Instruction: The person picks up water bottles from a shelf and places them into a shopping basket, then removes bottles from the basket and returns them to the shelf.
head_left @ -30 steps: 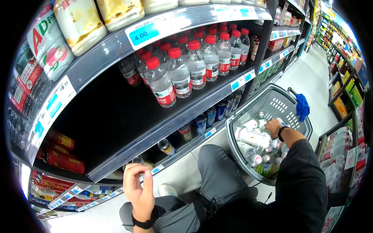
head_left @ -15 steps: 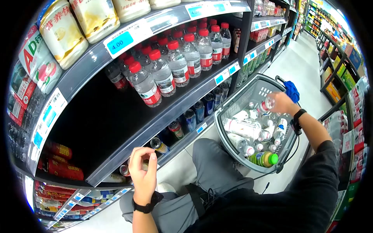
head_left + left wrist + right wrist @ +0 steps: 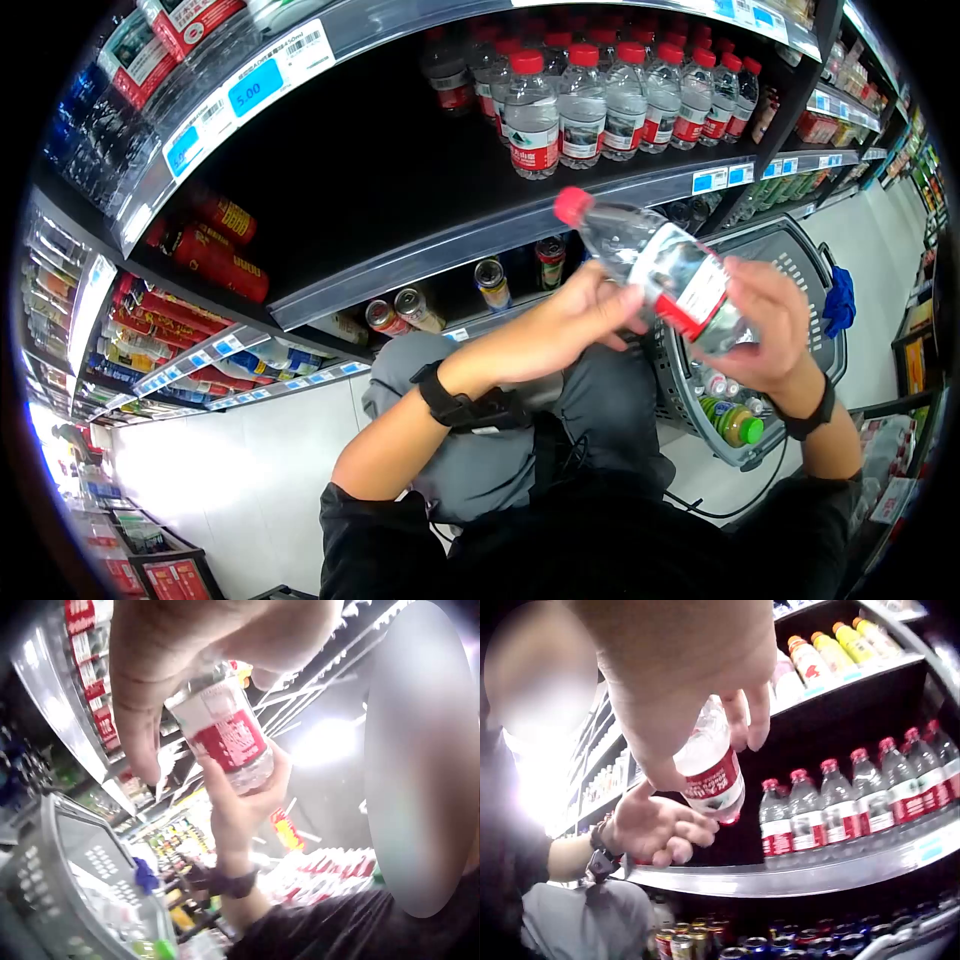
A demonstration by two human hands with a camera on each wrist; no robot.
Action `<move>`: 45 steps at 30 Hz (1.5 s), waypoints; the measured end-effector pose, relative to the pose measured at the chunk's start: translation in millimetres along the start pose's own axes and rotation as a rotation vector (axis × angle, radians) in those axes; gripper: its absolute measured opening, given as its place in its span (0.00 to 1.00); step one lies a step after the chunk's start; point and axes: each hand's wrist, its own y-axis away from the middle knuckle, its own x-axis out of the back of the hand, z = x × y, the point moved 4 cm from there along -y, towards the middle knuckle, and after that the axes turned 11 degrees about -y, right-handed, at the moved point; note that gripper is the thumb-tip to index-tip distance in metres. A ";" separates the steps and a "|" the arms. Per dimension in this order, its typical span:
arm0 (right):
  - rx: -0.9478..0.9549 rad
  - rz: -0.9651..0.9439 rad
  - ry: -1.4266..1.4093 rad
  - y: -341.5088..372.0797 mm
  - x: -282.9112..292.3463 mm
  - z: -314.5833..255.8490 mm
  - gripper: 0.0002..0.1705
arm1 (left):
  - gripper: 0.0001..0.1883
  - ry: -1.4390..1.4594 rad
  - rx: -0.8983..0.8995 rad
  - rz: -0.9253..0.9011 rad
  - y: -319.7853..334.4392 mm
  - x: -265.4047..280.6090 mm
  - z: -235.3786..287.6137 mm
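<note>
A clear water bottle (image 3: 650, 255) with a red cap and a white-and-red label is tilted in front of the shelf, its cap towards the upper left. My right hand (image 3: 770, 320) grips it near the base, thumb and fingers on either side. Close against the bottle's middle is my left hand (image 3: 585, 315), partly hidden behind it. In the right wrist view the left hand (image 3: 656, 825) has its palm turned up and fingers loosely bent beside the label. Similar red-capped bottles (image 3: 625, 110) stand in rows on the shelf (image 3: 400, 170).
A grey shopping basket (image 3: 790, 250) holding several bottles stands at my right, with a blue cloth (image 3: 840, 300) on its rim. Cans (image 3: 492, 283) line the lower shelf. Red cans (image 3: 215, 262) lie at the shelf's left end. A thin black cable (image 3: 740, 512) trails near the basket.
My right hand has lifted the water bottle from the basket and brought it before the shelf. My left hand has moved right to the bottle. The head view has swung left.
</note>
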 end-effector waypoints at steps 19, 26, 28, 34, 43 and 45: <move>-0.522 0.126 0.179 94.7 57.7 -8.6 0.15 | 0.31 -0.283 -0.238 1.000 -9.4 209.0 79.1; -0.898 0.098 0.244 168.4 59.0 -44.0 0.10 | 0.30 -0.361 -0.289 0.965 -72.3 272.0 55.3; -0.984 0.111 0.216 185.7 45.6 -58.3 0.09 | 0.27 -0.421 -0.298 0.976 -83.3 276.2 54.4; -1.053 -0.022 0.190 201.1 20.1 -83.1 0.09 | 0.31 -0.553 -0.102 1.026 -96.0 290.2 52.2; -0.994 -0.104 0.289 232.9 8.8 -93.6 0.11 | 0.37 -0.431 0.076 0.899 -103.3 348.7 48.7; -0.998 -0.121 0.287 239.3 4.1 -94.0 0.12 | 0.37 -0.464 -0.010 0.979 -99.0 303.3 54.7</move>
